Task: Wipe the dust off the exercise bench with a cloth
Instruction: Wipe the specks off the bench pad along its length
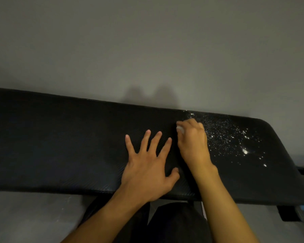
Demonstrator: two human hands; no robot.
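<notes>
Black padded bench [60, 141] sits along a grey wall [147, 50]. The left hand [147, 165] lies flat on the pad, fingers spread, grip released. Just beside it, the right hand [193, 139] has its grip clenched round a small whitish cloth [180, 130], down on the pad. White dust [235, 137] specks sit just right of that hand, toward the bench's end.

Workout space: black padded exercise bench [60, 137] against plain grey wall [147, 41], bare grey floor [25, 216].
</notes>
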